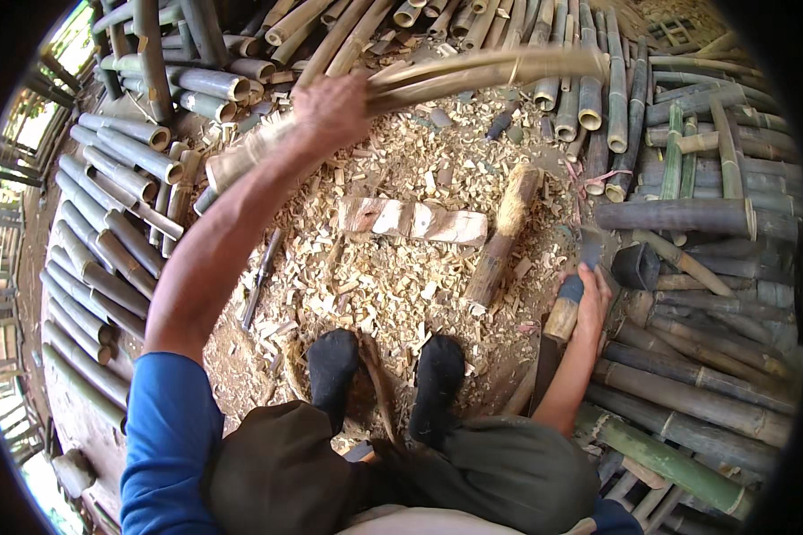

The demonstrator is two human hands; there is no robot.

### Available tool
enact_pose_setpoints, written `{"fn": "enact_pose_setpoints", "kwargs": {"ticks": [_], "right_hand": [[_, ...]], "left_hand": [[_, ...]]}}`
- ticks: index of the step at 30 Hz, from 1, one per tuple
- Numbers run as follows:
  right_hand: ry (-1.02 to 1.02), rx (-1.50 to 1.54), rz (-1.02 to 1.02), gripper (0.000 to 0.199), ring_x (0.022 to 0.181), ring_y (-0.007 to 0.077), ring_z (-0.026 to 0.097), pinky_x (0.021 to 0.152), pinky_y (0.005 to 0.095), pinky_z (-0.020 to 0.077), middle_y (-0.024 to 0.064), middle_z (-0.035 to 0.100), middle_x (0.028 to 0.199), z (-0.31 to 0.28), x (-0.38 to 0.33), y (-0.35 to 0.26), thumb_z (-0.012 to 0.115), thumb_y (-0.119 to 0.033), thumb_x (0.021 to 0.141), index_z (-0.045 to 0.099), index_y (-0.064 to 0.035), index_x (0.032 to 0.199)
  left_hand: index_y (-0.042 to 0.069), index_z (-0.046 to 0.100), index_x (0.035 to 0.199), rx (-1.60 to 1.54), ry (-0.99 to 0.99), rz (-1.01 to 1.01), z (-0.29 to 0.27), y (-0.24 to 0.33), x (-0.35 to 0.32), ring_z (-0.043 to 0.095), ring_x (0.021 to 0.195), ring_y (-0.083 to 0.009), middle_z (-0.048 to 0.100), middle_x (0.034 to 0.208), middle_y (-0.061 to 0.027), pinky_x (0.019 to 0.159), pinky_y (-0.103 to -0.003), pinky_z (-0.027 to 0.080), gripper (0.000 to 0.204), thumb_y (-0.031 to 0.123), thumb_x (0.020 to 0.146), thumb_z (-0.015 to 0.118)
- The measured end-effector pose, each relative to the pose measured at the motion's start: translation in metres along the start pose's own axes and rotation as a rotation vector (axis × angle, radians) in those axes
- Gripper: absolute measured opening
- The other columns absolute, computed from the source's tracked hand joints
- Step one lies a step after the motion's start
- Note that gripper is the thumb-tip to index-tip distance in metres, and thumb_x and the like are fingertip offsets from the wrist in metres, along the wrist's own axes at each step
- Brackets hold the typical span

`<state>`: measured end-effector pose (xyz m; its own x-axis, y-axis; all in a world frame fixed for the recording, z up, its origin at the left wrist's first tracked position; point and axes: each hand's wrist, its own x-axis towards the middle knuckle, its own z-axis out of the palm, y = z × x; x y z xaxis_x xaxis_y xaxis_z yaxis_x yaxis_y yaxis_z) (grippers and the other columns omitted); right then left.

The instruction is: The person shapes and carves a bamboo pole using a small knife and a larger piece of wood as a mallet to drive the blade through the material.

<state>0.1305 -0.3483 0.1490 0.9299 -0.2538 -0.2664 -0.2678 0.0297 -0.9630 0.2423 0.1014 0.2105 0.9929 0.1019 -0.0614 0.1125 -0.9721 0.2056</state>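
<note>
My left hand (333,111), at the upper left of the work area, is closed around a long split bamboo piece (482,76). Its right part is smeared by motion and splayed into strips. On the right, my right hand (595,299) wraps a tool with a pale wooden handle (560,319) and a blue binding (572,287). A grey flat part (591,247) shows beyond the fingers; whether it is the blade I cannot tell. Between my hands lie a chopped wooden block (412,221) and a round log (505,239) with a pale, frayed far end.
Wood chips (393,294) cover the ground. Cut bamboo lengths (98,267) lie stacked on the left; more bamboo poles (696,392) are piled on the right and others (589,80) at the back. My feet in dark socks (439,383) are near the front. A dark stick (261,278) lies left.
</note>
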Motion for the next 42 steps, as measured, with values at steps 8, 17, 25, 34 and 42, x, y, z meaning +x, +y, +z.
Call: {"fn": "enact_pose_setpoints", "kwargs": {"ticks": [8, 17, 25, 34, 42], "right_hand": [[0.008, -0.158, 0.031, 0.021, 0.056, 0.0172, 0.064, 0.042, 0.0344, 0.054, 0.0074, 0.065, 0.078, -0.016, -0.03, 0.019, 0.068, -0.023, 0.097, 0.061, -0.005, 0.106], [-0.223, -0.139, 0.01, 0.052, 0.065, 0.0112, 0.062, 0.057, 0.0261, 0.0528, 0.0026, 0.064, 0.082, 0.07, -0.051, 0.018, 0.079, -0.01, 0.084, 0.057, 0.0, 0.13], [-0.415, 0.138, 0.182, 0.061, 0.072, 0.0201, 0.069, 0.054, 0.0331, 0.062, 0.014, 0.066, 0.097, 0.104, -0.085, 0.034, 0.061, 0.0, 0.087, 0.042, 0.0053, 0.145], [-0.502, 0.044, 0.241, 0.062, 0.063, 0.0161, 0.066, 0.048, 0.0303, 0.0565, 0.0104, 0.065, 0.087, 0.113, -0.123, 0.056, 0.067, -0.018, 0.094, 0.043, 0.0064, 0.146], [-0.622, 0.017, 0.294, 0.05, 0.06, 0.0146, 0.064, 0.054, 0.0278, 0.0523, 0.0091, 0.065, 0.083, 0.117, -0.131, 0.054, 0.058, -0.02, 0.101, 0.048, 0.0038, 0.144]], "left_hand": [[0.02, 0.062, 0.114, 0.852, 0.414, 0.796, 0.108, -0.065, -0.042, 0.054, 0.131, -0.0198, 0.061, 0.124, -0.0042, 0.115, -0.06, 0.045, 0.026, 0.013, 0.091, 0.073], [0.024, 0.057, 0.135, 0.361, -0.239, 1.008, 0.176, 0.027, -0.154, 0.032, 0.151, -0.0231, 0.048, 0.151, -0.0032, 0.129, -0.063, 0.008, 0.055, 0.018, 0.085, 0.077], [-0.004, 0.044, 0.145, -0.858, -0.267, -0.276, 0.19, 0.009, -0.211, 0.058, 0.12, -0.0338, 0.053, 0.137, -0.0289, 0.098, -0.051, 0.055, 0.063, 0.017, 0.09, 0.066], [-0.007, 0.06, 0.125, -0.989, -0.613, -0.087, 0.212, 0.027, -0.264, 0.07, 0.099, -0.0307, 0.072, 0.109, -0.0223, 0.091, -0.043, 0.054, 0.08, 0.046, 0.073, 0.09], [-0.006, 0.065, 0.119, -1.273, -0.574, -0.122, 0.231, 0.016, -0.247, 0.07, 0.091, -0.0263, 0.074, 0.1, -0.0192, 0.086, -0.04, 0.055, 0.066, 0.031, 0.071, 0.093]]}}
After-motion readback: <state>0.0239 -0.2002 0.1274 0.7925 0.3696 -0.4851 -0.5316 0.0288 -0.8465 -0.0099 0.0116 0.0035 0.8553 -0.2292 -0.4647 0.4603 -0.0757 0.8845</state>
